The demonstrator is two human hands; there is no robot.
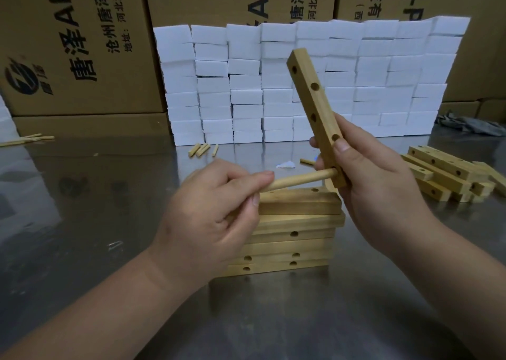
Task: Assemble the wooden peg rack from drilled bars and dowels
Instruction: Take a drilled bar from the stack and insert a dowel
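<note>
One dowel (pixel 301 180) is shown with its tip in the lowest hole of a drilled bar (pixel 315 107), which is held tilted above a stack of bars (pixel 295 236) on the steel table (pixel 82 209). The bar's lower end is gripped by the right hand (pixel 377 184); the dowel's free end is pinched by the left hand (pixel 219 209). The dowel is best kept square to the bar and pressed with a slight twist until seated. Loose dowels (pixel 202 149) and another bar pile (pixel 449 176) lie beyond.
</note>
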